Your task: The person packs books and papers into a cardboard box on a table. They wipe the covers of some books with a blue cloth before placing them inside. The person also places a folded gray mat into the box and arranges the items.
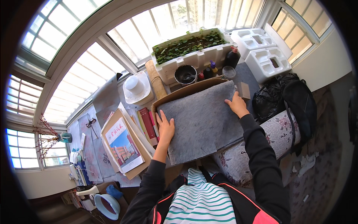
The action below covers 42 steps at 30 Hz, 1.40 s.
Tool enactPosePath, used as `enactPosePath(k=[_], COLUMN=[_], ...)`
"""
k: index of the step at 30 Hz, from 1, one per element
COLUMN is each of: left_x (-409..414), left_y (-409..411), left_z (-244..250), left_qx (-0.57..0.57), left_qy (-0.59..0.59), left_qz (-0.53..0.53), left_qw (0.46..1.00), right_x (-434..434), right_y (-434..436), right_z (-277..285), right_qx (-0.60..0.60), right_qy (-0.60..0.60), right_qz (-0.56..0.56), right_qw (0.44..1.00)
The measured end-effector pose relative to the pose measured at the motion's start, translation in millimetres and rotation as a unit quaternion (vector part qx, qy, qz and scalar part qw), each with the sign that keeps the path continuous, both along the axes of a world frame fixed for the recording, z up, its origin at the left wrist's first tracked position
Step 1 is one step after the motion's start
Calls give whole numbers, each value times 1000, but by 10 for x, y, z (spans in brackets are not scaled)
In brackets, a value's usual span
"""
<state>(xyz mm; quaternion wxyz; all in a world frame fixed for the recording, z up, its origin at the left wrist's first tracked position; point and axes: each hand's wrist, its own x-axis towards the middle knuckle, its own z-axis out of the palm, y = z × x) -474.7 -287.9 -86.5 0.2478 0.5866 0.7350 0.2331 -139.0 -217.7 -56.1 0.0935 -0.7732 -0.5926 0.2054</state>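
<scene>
A grey felt-like mat (201, 120) lies before me, with a brown cardboard edge (181, 93) standing up behind it and at its left. My left hand (165, 127) rests on the mat's left side, fingers spread, beside the cardboard edge. At the upper right corner of the mat, my right hand (237, 104) touches its edge with thumb and fingers apart. A small brown cardboard piece (243, 90) is just beyond the right hand. Left of the mat stand several books (147, 124). The underside of the mat is hidden.
Behind are a white foam planter (193, 63) with green plants, a black bowl (185, 75), bottles (232, 57) and white foam packing (267, 63). A spiral pad with a printed booklet (125, 148) lies left. A black plastic bag (268, 98) and a flowered roll (279, 131) sit right.
</scene>
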Motion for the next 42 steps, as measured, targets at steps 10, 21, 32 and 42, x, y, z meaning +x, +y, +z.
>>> enactPosePath(k=[10, 21, 32, 42], left_x=[417, 531, 435, 159], left_y=[-33, 204, 293, -20], left_z=[241, -528, -340, -141], left_qx=[37, 9, -110, -284], left_qy=[245, 281, 337, 377], left_qz=[-363, -334, -362, -439], left_qw=[898, 900, 862, 765], right_x=[-430, -877, -799, -543], right_y=[267, -2, 83, -438], right_z=[-242, -695, -996, -718], right_qx=[-129, 126, 33, -192], right_qy=[-307, -125, -87, -205], right_qz=[117, 360, 378, 371], right_qw=[936, 916, 921, 885])
